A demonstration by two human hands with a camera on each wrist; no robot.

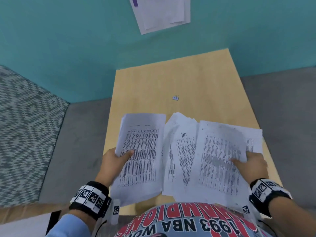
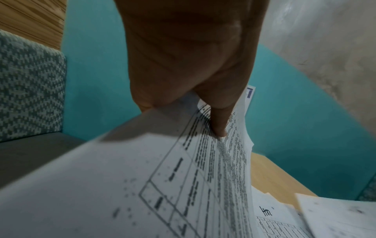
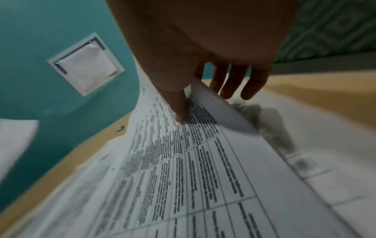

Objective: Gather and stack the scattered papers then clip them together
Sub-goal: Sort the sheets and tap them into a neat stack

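My left hand [image 1: 118,157] pinches a printed sheet [image 1: 140,154] by its left edge, thumb on top, and holds it raised over the near left of the wooden table [image 1: 171,82]. In the left wrist view that left hand [image 2: 183,103] has its thumb on the printed sheet [image 2: 162,185]. My right hand [image 1: 249,161] pinches another printed sheet [image 1: 220,159] by its right edge; the right wrist view shows the right hand [image 3: 195,96] with thumb above and fingers below that sheet [image 3: 193,169]. More papers [image 1: 181,151] lie between them. A small binder clip [image 1: 175,97] lies farther back.
A sleeve of papers [image 1: 160,12] hangs on the teal wall behind the table. A patterned cushion [image 1: 25,130] and a grey seat [image 1: 71,151] are to the left. Grey surface [image 1: 282,117] runs along the table's right side.
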